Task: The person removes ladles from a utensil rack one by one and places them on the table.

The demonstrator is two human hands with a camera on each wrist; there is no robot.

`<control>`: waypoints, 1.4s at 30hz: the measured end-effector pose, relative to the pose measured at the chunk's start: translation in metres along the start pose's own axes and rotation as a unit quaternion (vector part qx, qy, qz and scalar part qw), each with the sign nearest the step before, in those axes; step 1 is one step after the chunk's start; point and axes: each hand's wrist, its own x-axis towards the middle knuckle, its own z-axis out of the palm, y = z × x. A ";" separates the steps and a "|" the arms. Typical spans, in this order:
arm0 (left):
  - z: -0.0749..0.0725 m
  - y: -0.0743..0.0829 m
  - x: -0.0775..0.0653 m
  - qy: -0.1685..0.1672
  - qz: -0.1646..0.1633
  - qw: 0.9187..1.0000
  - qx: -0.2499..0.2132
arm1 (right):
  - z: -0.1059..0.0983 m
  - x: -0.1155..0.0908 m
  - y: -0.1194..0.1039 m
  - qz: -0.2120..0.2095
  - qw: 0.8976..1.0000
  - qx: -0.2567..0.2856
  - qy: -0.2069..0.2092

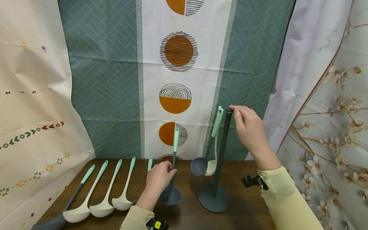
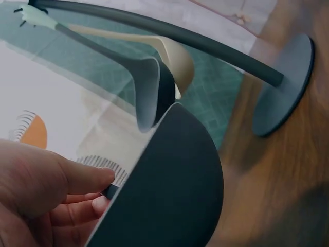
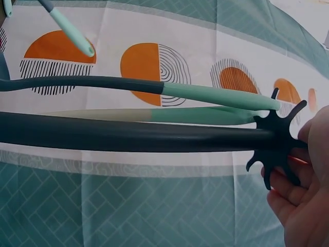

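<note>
My left hand [image 1: 158,179] pinches the dark shaft of a grey ladle [image 1: 171,195] with a mint handle, held upright just left of the stand. In the left wrist view its dark bowl [image 2: 177,175] fills the middle. On the black utensil stand [image 1: 222,153] hang a grey ladle [image 1: 199,166] and a cream ladle [image 1: 211,168], side by side on the left. My right hand [image 1: 249,127] is at the top of the stand. There its fingers hold the hooked crown [image 3: 277,136], whose other visible hooks carry nothing.
Left on the brown table [image 1: 244,210], a row of mint-handled ladles lies: a grey ladle [image 1: 51,223] and cream ladles [image 1: 77,215]. Another mint handle [image 1: 150,163] shows behind my left hand. A patterned curtain [image 1: 109,95] hangs behind the table, with more cloth at both sides.
</note>
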 end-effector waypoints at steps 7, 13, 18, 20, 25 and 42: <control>0.009 -0.010 0.002 -0.017 -0.011 1.000 0.002 | 0.004 0.001 0.003 -0.006 1.000 -0.003 0.011; 0.016 -0.018 0.004 -0.040 -0.020 0.999 -0.007 | 0.004 0.000 0.004 -0.003 1.000 0.003 0.017; 0.021 -0.023 0.004 -0.076 -0.045 0.996 -0.030 | 0.004 -0.001 0.004 -0.002 1.000 0.001 0.017; 0.022 -0.025 0.004 -0.084 -0.050 0.995 -0.030 | 0.004 -0.001 0.005 -0.002 1.000 -0.001 0.018; 0.026 -0.030 0.004 -0.091 -0.054 0.994 -0.019 | 0.004 -0.002 0.005 -0.005 1.000 -0.001 0.025; 0.027 -0.045 0.002 -0.116 -0.088 0.989 0.025 | 0.007 -0.002 0.004 -0.006 1.000 -0.001 0.027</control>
